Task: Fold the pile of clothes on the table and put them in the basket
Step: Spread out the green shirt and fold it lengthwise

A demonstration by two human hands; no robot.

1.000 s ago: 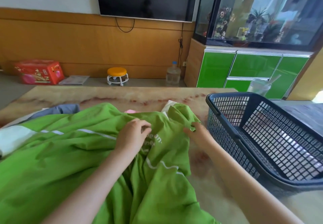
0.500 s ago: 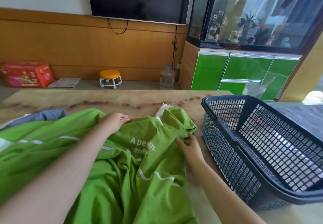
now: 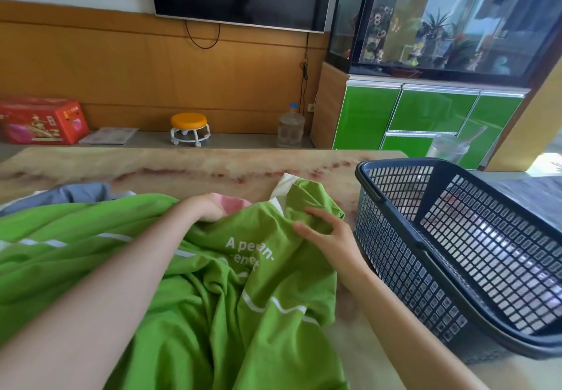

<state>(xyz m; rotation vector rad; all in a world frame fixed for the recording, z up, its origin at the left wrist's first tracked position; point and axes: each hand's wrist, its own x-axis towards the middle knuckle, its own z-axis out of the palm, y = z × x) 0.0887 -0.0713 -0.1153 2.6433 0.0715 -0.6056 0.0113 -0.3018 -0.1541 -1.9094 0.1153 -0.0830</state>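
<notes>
Evidently hunting for edges to spread, the left hand (image 3: 206, 207) gripped a fold of the green shirt (image 3: 243, 283), fingers curled in. The right hand (image 3: 330, 234) rested loosely spread on it, on the table (image 3: 182, 164) just beside the basket (image 3: 392, 237).

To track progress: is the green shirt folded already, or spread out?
Not folded: the green shirt lies crumpled and spread over the table.

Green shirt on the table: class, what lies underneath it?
Past the far edge of the green shirt peek a grey-blue garment, a pink cloth and a white cloth. How far they extend beneath, and anything else under it, is covered.
</notes>
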